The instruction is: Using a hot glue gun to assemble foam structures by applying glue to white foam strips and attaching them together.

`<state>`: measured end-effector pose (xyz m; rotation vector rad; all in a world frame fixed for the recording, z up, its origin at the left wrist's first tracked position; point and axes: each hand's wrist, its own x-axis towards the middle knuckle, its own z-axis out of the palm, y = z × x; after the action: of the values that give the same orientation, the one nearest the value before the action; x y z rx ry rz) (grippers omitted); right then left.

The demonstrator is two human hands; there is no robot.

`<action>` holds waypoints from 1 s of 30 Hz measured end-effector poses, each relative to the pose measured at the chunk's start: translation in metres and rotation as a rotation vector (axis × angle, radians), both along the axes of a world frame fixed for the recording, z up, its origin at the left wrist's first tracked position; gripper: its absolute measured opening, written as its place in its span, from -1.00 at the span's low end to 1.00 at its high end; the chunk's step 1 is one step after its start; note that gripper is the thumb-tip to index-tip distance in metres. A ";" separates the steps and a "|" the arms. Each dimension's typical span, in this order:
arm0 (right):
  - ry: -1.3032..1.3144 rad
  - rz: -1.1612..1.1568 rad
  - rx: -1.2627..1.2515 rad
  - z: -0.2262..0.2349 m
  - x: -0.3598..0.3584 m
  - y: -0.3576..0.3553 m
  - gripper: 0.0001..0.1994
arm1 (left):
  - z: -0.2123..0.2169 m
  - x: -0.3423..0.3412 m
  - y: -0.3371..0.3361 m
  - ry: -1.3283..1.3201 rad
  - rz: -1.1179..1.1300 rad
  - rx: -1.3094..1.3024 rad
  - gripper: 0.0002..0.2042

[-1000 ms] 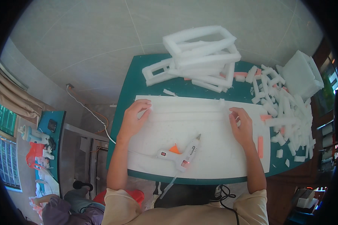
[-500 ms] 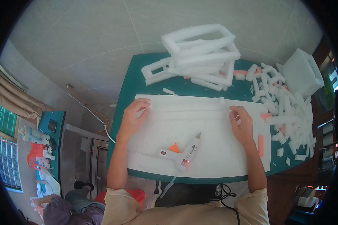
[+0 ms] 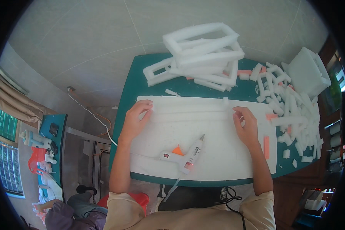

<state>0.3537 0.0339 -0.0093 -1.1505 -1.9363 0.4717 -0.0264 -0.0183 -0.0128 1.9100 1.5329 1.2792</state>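
Observation:
A long white foam strip (image 3: 189,116) lies across the white board (image 3: 149,166), hard to tell from the board's surface. A small foam block (image 3: 225,101) stands up near its right end. My left hand (image 3: 137,119) pinches the strip's left end between thumb and fingers. At the opposite end, my right hand (image 3: 246,124) has its fingers curled and closed on the strip. Between my forearms rests a white glue gun (image 3: 189,157) with an orange trigger, its nozzle pointing away from me and a clear glue stick poking out behind.
Stacked white foam frames (image 3: 203,50) stand at the back of the green table (image 3: 136,82). Loose foam offcuts (image 3: 291,111) are heaped at the right, beside a large foam box (image 3: 308,73). A pink strip (image 3: 266,147) lies on the board's right side. Another person (image 3: 71,212) sits at lower left.
Both hands keep their places at the strip's ends. The whole view has shifted very slightly; nothing else has visibly moved.

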 end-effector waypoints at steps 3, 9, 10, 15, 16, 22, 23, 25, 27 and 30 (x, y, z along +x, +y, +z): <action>0.000 -0.004 -0.020 0.001 0.001 -0.001 -0.81 | 0.000 0.002 0.000 0.006 0.001 0.000 -0.84; 0.001 0.002 -0.039 0.000 0.001 -0.001 -0.81 | 0.000 0.001 -0.001 -0.004 -0.005 0.002 -0.84; 0.000 0.002 -0.043 0.000 0.001 -0.001 -0.81 | 0.001 0.002 -0.001 -0.005 -0.005 0.002 -0.84; 0.005 0.004 -0.008 -0.002 0.001 0.000 -0.80 | 0.001 0.002 0.000 -0.001 -0.002 0.006 -0.84; 0.000 0.001 -0.022 -0.001 0.001 0.000 -0.80 | 0.001 0.002 0.000 0.000 -0.003 0.007 -0.84; 0.062 -0.003 -0.055 0.015 -0.007 0.008 -0.66 | -0.001 0.000 0.000 -0.005 -0.031 0.026 -0.82; 0.062 -0.007 -0.056 0.018 -0.010 0.010 -0.66 | -0.001 0.000 0.000 -0.007 -0.024 0.017 -0.83; 0.004 0.068 -0.099 0.025 -0.012 0.015 -0.63 | 0.000 0.000 0.000 -0.015 -0.022 0.011 -0.84; -0.004 0.092 -0.133 0.021 -0.011 0.022 -0.65 | 0.001 0.002 0.000 -0.024 -0.027 0.011 -0.84; 0.024 0.136 -0.174 0.007 -0.010 0.031 -0.68 | -0.001 0.002 0.000 -0.001 -0.020 0.023 -0.85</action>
<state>0.3438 0.0646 -0.0022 -1.1193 -1.9912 0.7355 -0.0247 -0.0180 -0.0137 1.9338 1.5009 1.2940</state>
